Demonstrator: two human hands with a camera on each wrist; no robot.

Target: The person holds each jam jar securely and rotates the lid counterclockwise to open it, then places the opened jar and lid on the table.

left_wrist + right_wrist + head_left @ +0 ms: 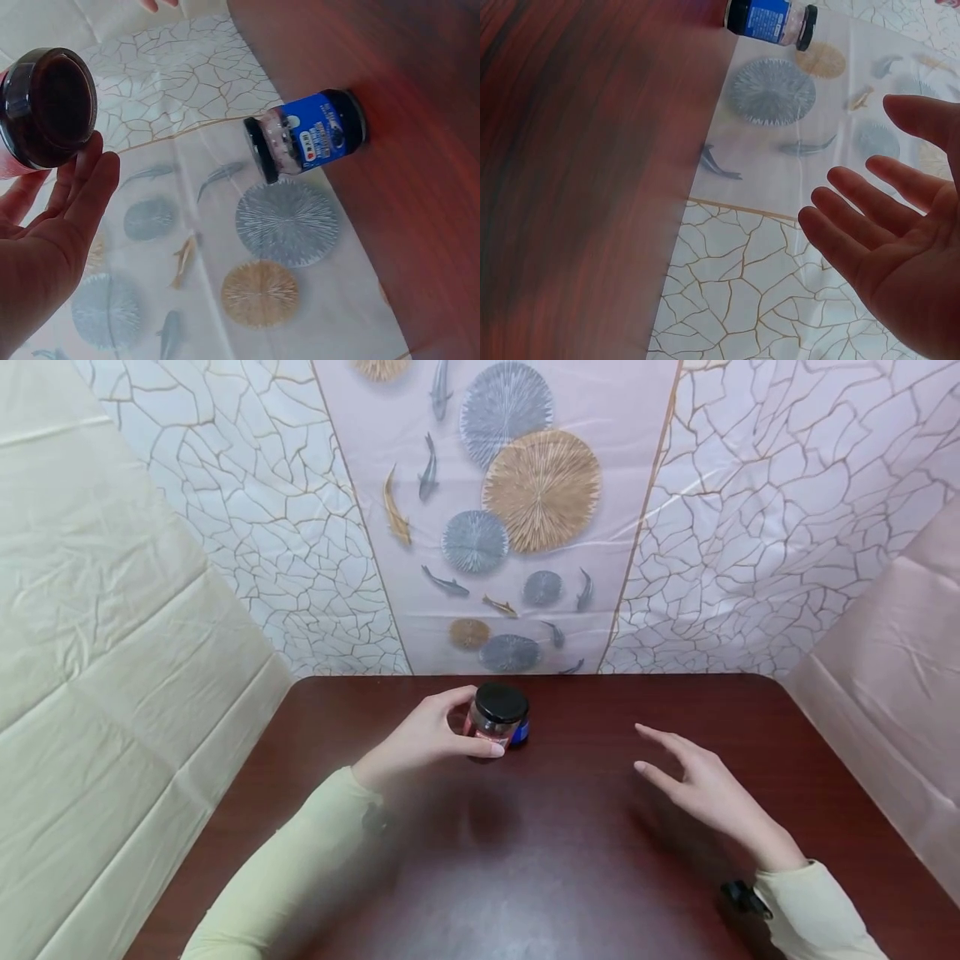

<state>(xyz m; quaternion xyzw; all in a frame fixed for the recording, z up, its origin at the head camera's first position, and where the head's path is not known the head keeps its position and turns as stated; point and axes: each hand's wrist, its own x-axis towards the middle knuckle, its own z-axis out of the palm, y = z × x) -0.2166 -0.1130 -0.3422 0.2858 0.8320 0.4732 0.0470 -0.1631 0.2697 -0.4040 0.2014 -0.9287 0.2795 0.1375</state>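
My left hand (427, 735) grips a glass jar (495, 714) with a black lid and a reddish label, thumb and fingers on its sides. In the left wrist view this jar (49, 112) is raised off the table, its dark glass bottom showing. A second jar (319, 136), blue-labelled with a dark lid, stands on the table; in the head view it is mostly hidden behind the held one. Off to the right, my right hand (705, 785) hovers over the table with fingers spread, touching nothing. The right wrist view shows its palm (915, 285) and relaxed fingers.
The dark red-brown table (555, 852) has a glossy top. A patterned cloth (465, 468) with fish and round motifs hangs behind its far edge. Plain pale cloths (97, 635) rise at the left and right sides.
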